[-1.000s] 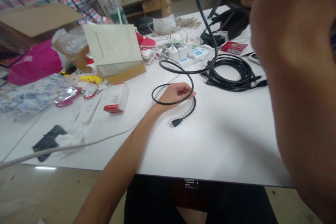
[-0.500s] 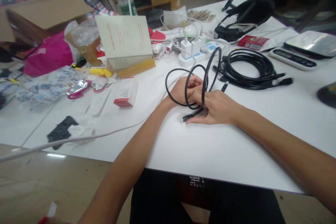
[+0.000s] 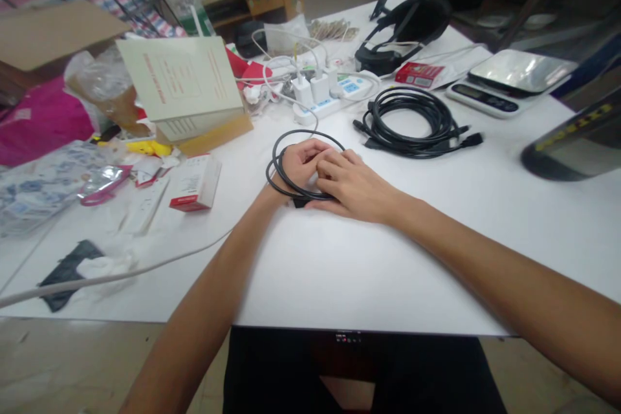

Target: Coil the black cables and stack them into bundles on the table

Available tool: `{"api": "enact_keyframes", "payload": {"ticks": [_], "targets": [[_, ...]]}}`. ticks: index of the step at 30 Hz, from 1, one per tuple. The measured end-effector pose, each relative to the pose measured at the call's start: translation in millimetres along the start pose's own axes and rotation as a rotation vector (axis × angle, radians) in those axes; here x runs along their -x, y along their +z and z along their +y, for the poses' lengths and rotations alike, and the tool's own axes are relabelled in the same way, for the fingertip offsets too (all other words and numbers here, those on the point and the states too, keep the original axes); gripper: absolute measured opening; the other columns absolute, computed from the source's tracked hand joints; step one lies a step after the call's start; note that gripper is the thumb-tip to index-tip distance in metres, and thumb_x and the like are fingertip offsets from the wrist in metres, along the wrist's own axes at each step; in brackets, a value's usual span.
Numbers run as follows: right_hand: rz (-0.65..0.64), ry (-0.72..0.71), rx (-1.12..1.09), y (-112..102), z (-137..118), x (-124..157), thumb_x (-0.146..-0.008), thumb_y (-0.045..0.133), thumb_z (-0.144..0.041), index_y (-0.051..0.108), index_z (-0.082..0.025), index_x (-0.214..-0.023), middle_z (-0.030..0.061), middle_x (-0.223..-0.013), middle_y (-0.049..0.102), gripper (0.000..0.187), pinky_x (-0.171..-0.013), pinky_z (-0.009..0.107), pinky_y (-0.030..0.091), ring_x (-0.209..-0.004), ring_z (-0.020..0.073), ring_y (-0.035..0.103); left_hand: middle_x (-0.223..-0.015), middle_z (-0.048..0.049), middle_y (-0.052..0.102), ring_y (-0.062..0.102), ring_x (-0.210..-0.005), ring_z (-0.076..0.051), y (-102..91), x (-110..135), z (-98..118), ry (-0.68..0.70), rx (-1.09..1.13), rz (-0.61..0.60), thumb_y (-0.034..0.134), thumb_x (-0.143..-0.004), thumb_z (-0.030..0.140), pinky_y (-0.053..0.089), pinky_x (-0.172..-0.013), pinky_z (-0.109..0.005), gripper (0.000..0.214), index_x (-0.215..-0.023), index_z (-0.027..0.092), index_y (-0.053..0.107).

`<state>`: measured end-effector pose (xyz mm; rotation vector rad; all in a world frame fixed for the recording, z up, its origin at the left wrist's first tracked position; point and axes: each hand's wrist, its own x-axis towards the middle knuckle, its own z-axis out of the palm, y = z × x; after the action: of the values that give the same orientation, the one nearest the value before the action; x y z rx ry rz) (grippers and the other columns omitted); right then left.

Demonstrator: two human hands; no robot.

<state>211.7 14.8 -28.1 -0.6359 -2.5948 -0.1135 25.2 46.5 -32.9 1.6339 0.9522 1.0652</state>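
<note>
Black cable point(image 3: 310, 196) runs in loose loops around the left hand point(image 3: 301, 167), over the middle of the worktop point(image 3: 369, 278), back from its front edge; the left hand is curled inside the loops, though I cannot tell whether it pinches a strand; the right hand point(image 3: 356, 187) is closed over the strands where they meet, its thumb near a dark plug point(image 3: 300, 203); the step in hand appears to be gathering the cable into loops, and the next move seems to call for a firm hold where they cross; a red-and-white box point(image 3: 195, 184) stands to the left; toward the far edge lie a power strip point(image 3: 317, 110) and, to its right, a coiled cable point(image 3: 412, 149), with a scale point(image 3: 521, 71) beyond toward the right edge.
</note>
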Motion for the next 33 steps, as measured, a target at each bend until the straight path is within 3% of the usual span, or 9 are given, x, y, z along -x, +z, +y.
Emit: {"api": "enact_keyframes", "payload": {"ticks": [6, 10, 15, 19, 22, 25, 29, 33], "targets": [[-0.045, 0.142, -0.037, -2, 2, -1, -0.109, 0.041, -0.065, 0.071, -0.014, -0.098, 0.0133, -0.096, 0.076, 0.061, -0.087, 0.036, 0.035, -0.085, 0.0228, 0.059, -0.096, -0.0088, 0.081, 0.075, -0.089, -0.019, -3.6, 0, 0, -0.043, -0.005, -0.040, 0.080, -0.087, 0.052, 0.056, -0.084, -0.029, 0.037, -0.098, 0.016, 0.078], [0.049, 0.181, -0.019, -2, 0, 1, -0.108, 0.035, -0.071, 0.072, -0.015, -0.101, 0.0144, -0.098, 0.078, 0.067, -0.082, 0.034, 0.038, -0.086, 0.0232, 0.063, -0.102, -0.0101, 0.081, 0.076, -0.093, -0.021, -6.1, 1, 9, -0.088, 0.026, -0.113, 0.079, -0.087, 0.055, 0.057, -0.085, -0.030, 0.041, -0.102, 0.017, 0.080], [0.113, 0.218, -0.024, -4, -5, 3, -0.108, 0.032, -0.072, 0.074, -0.015, -0.113, 0.0122, -0.100, 0.079, 0.072, -0.068, 0.031, 0.035, -0.079, 0.0201, 0.065, -0.093, -0.0097, 0.080, 0.076, -0.083, -0.021, -10.0, 6, 21, -0.202, 0.145, -0.225, 0.081, -0.085, 0.055, 0.056, -0.068, -0.027, 0.041, -0.100, 0.016, 0.079], [0.137, 0.295, -0.073, -8, -9, 4, -0.108, 0.040, -0.070, 0.074, -0.017, -0.127, 0.0078, -0.090, 0.077, 0.065, -0.066, 0.029, 0.034, -0.071, 0.0174, 0.064, -0.079, -0.0096, 0.076, 0.075, -0.071, -0.023, -16.7, 10, 19, -0.289, 0.194, -0.248, 0.084, -0.083, 0.053, 0.055, -0.056, -0.030, 0.043, -0.101, 0.015, 0.078], [0.192, 0.316, -0.097, -10, -9, 5, -0.109, 0.041, -0.068, 0.073, -0.018, -0.130, 0.0066, -0.084, 0.076, 0.063, -0.067, 0.028, 0.035, -0.072, 0.0175, 0.065, -0.080, -0.0095, 0.075, 0.077, -0.076, -0.027, -23.4, 13, 14, -0.317, 0.283, -0.240, 0.088, -0.078, 0.049, 0.062, -0.065, -0.037, 0.041, -0.099, 0.016, 0.077], [0.239, 0.357, -0.055, -11, -5, 5, -0.109, 0.039, -0.069, 0.075, -0.016, -0.109, 0.0071, -0.077, 0.073, 0.064, -0.063, 0.028, 0.030, -0.068, 0.0168, 0.062, -0.084, -0.0104, 0.076, 0.078, -0.079, -0.029, -29.2, 14, 13, -0.356, 0.432, -0.288, 0.090, -0.073, 0.045, 0.064, -0.074, -0.043, 0.040, -0.095, 0.016, 0.076], [0.233, 0.427, -0.015, -11, 3, 7, -0.109, 0.037, -0.069, 0.067, -0.016, -0.086, 0.0070, -0.071, 0.068, 0.065, -0.061, 0.029, 0.023, -0.061, 0.0148, 0.056, -0.081, -0.0064, 0.072, 0.070, -0.065, -0.018, -31.4, 11, 16, -0.341, 0.456, -0.149, 0.088, -0.076, 0.034, 0.060, -0.070, -0.036, 0.029, -0.093, 0.016, 0.074], [0.159, 0.441, -0.039, -12, 3, 6, -0.109, 0.038, -0.067, 0.067, -0.016, -0.099, 0.0067, -0.072, 0.069, 0.060, -0.062, 0.029, 0.023, -0.062, 0.0164, 0.056, -0.076, -0.0014, 0.066, 0.059, -0.059, -0.010, -29.3, 4, 16, -0.302, 0.494, 0.052, 0.082, -0.083, 0.037, 0.055, -0.065, -0.028, 0.024, -0.092, 0.017, 0.073]]}}
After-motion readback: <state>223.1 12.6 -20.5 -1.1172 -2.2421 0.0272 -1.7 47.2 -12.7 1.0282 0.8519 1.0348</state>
